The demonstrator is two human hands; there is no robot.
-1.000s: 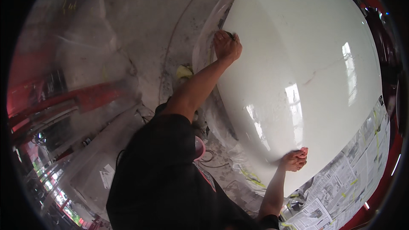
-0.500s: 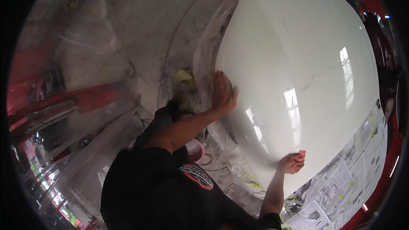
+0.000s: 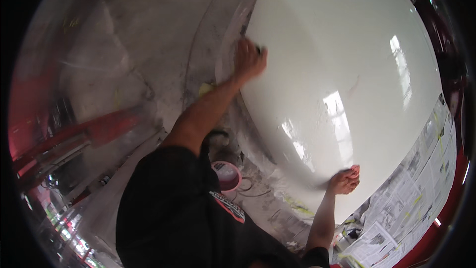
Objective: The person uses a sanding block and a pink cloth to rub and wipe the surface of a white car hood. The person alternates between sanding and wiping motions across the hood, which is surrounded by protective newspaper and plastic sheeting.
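A large, glossy, pale white car hood curves across the right half of the head view. At its left edge is my left hand, slightly blurred, its fingers bent around a small dark pad that shows only in part between thumb and fingers. My right hand rests on the near part of the hood. It is closed on a crumpled pink cloth, which pokes out past the fingers. Faint streaks and bright window reflections lie on the surface between my hands.
Newspaper sheets with yellow-green tape cover the area right of the hood. A pink bucket stands on the grey floor by my body. A hose curves over the floor. Clear plastic sheeting hangs at left before red parts.
My left hand has moved away from me along the hood's left edge. My right hand has shifted slightly right and up, still gripping the pink cloth. The whole view has moved a little.
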